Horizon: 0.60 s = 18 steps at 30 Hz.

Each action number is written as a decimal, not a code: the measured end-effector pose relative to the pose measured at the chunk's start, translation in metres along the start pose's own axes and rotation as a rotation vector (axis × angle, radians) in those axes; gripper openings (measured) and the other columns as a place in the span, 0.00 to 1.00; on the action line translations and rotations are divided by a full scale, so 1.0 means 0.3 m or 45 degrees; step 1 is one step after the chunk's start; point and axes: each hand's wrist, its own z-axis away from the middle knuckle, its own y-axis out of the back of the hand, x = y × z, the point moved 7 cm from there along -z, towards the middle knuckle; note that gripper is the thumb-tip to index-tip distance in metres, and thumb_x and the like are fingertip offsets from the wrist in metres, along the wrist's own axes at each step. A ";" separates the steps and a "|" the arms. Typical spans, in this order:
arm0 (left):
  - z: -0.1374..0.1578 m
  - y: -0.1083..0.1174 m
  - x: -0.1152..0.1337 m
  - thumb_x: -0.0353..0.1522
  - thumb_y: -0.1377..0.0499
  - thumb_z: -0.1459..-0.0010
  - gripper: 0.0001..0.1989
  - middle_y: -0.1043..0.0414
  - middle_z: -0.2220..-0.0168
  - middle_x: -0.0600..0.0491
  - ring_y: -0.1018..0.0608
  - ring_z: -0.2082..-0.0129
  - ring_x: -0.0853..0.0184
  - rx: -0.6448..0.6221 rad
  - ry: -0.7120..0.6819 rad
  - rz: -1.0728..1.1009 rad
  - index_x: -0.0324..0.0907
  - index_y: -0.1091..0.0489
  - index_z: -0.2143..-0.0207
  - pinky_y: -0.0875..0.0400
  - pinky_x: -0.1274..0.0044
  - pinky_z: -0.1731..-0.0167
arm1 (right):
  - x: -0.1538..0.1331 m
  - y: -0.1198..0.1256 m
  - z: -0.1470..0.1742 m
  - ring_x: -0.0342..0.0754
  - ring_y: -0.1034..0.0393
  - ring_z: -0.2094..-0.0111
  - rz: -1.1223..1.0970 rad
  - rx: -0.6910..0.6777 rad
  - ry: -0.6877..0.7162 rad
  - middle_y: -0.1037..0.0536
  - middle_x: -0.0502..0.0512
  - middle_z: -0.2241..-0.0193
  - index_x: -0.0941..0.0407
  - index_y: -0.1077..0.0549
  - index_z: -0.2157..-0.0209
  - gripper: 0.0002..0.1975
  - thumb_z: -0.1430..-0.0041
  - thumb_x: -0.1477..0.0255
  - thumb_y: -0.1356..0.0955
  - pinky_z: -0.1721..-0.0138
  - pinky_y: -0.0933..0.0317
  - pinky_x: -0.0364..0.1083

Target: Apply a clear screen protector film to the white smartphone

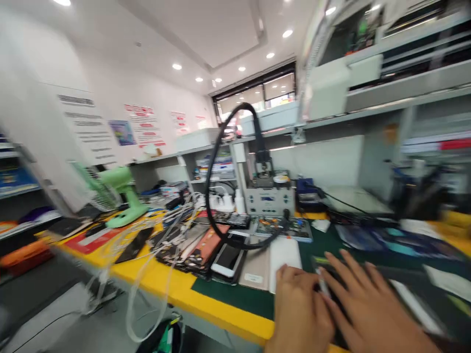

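My left hand [301, 311] is at the front right of the bench, its fingers curled together. They are at the edge of a dark flat object [336, 289], perhaps a phone, and what they pinch is hidden. My right hand [368, 301] lies beside it with fingers stretched out and spread over the same dark object. A narrow whitish edge [323, 284] shows between the hands. Left of them are a blank white pad [285, 255] and a white-framed phone [231, 257]. Motion blur softens the hands and the right side.
A grey hot-air station [270, 200] with a looping black hose [210, 196] stands behind the phones. Tangled white cables [169, 255] hang over the yellow bench edge [224, 304]. A green fan [127, 196] is at the left, and shelves [390, 108] rise at the right.
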 end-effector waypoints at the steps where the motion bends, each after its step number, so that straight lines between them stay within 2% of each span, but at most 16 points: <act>1: -0.003 0.008 0.000 0.23 0.47 0.50 0.20 0.19 0.63 0.47 0.21 0.59 0.55 -0.027 0.001 0.033 0.45 0.19 0.60 0.24 0.59 0.53 | -0.025 0.018 -0.018 0.75 0.43 0.33 0.030 -0.135 -0.003 0.28 0.68 0.37 0.58 0.22 0.44 0.22 0.32 0.66 0.37 0.40 0.47 0.76; 4: -0.013 0.007 -0.021 0.23 0.51 0.44 0.21 0.20 0.59 0.44 0.21 0.57 0.54 -0.106 -0.035 0.144 0.40 0.21 0.56 0.26 0.56 0.52 | -0.063 0.060 -0.063 0.74 0.50 0.30 -0.027 -0.467 -0.091 0.36 0.68 0.32 0.60 0.27 0.38 0.24 0.30 0.66 0.38 0.36 0.51 0.76; 6: -0.014 0.000 -0.050 0.25 0.50 0.41 0.19 0.20 0.56 0.42 0.21 0.54 0.52 -0.113 -0.066 0.171 0.39 0.23 0.53 0.27 0.55 0.50 | -0.072 0.088 -0.076 0.72 0.56 0.28 -0.146 -0.574 -0.157 0.41 0.67 0.29 0.60 0.32 0.34 0.27 0.28 0.63 0.40 0.33 0.57 0.75; 7: -0.012 0.008 -0.067 0.26 0.50 0.41 0.19 0.20 0.55 0.43 0.21 0.53 0.53 -0.051 -0.083 0.112 0.40 0.23 0.53 0.26 0.56 0.51 | -0.072 0.104 -0.077 0.71 0.58 0.28 -0.193 -0.585 -0.191 0.43 0.67 0.29 0.60 0.34 0.33 0.27 0.27 0.62 0.42 0.32 0.60 0.75; 12: 0.001 0.002 -0.113 0.29 0.48 0.39 0.18 0.21 0.50 0.47 0.20 0.49 0.55 -0.066 -0.153 -0.072 0.43 0.24 0.51 0.22 0.63 0.50 | -0.100 0.155 -0.048 0.72 0.68 0.27 -0.343 -0.625 -0.190 0.49 0.71 0.27 0.65 0.39 0.31 0.30 0.27 0.61 0.42 0.31 0.66 0.75; 18: -0.009 -0.003 -0.117 0.31 0.49 0.37 0.18 0.21 0.49 0.48 0.20 0.49 0.56 -0.104 -0.190 -0.130 0.45 0.25 0.49 0.21 0.64 0.51 | -0.119 0.158 -0.008 0.75 0.69 0.27 -0.462 -0.638 -0.161 0.52 0.76 0.28 0.67 0.38 0.32 0.33 0.26 0.57 0.44 0.34 0.67 0.79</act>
